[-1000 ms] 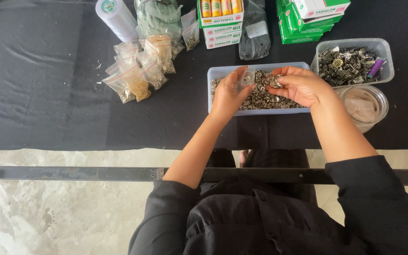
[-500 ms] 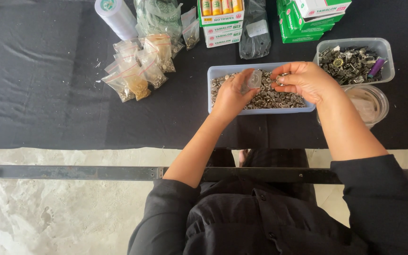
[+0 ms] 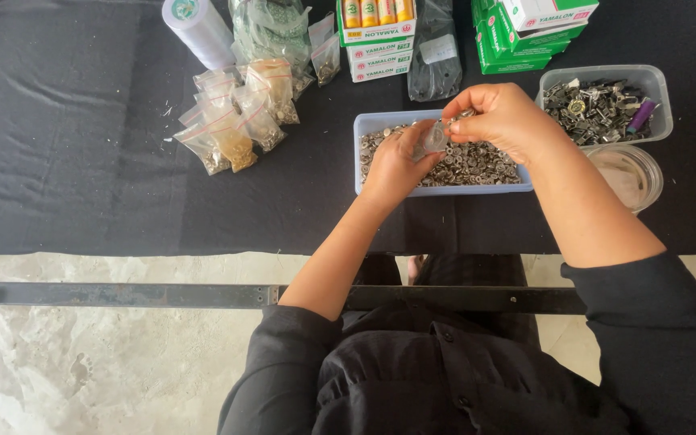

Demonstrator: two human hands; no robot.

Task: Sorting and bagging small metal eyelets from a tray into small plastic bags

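Note:
A light blue tray (image 3: 362,153) full of small metal parts (image 3: 473,163) sits on the black cloth in front of me. My left hand (image 3: 392,165) hovers over its left half and holds a small clear plastic bag (image 3: 433,137) at its lower edge. Just right of it, my right hand (image 3: 505,119) pinches the top of that same bag, fingers curled above the tray. Whether the bag has parts inside is hard to tell.
Several small filled bags (image 3: 235,121) lie to the left, by a white roll (image 3: 197,29). Behind stand boxes of small cans (image 3: 376,28) and green boxes (image 3: 529,32). A clear tub of mixed metal pieces (image 3: 606,101) and a round clear lid (image 3: 626,171) are at right.
Both hands have lifted from the parts in the tray and come together. They now hold a small clear bag between them above the tray.

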